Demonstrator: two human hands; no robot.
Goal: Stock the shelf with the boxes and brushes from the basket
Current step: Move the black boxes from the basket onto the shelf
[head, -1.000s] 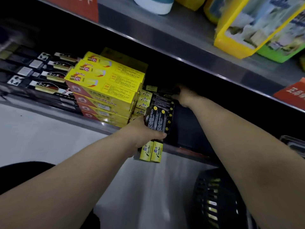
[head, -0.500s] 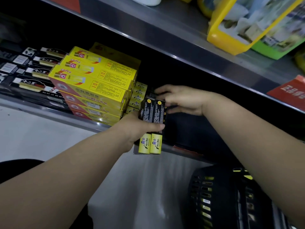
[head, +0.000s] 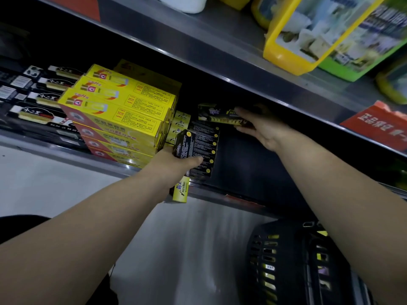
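My left hand [head: 176, 166] grips a black-and-yellow box [head: 184, 144] upright at the front edge of the lower shelf [head: 231, 195]. My right hand [head: 262, 128] holds another black-and-yellow box [head: 217, 114] lying sideways, above a stack of the same boxes [head: 204, 153] standing on the shelf. Small yellow box ends [head: 181, 122] show behind the stack. The black basket [head: 293, 260] stands on the floor at the lower right, under my right forearm.
A pile of large yellow boxes [head: 119, 115] fills the shelf left of my hands. Black brush packs [head: 37, 97] lie further left. The upper shelf [head: 220, 40] carries yellow and green packages [head: 319, 34]. A red tag [head: 374, 122] hangs at its right edge.
My right hand has taken one of the two boxes from my left hand and lifted it sideways over the stack. My left hand now holds a single box.
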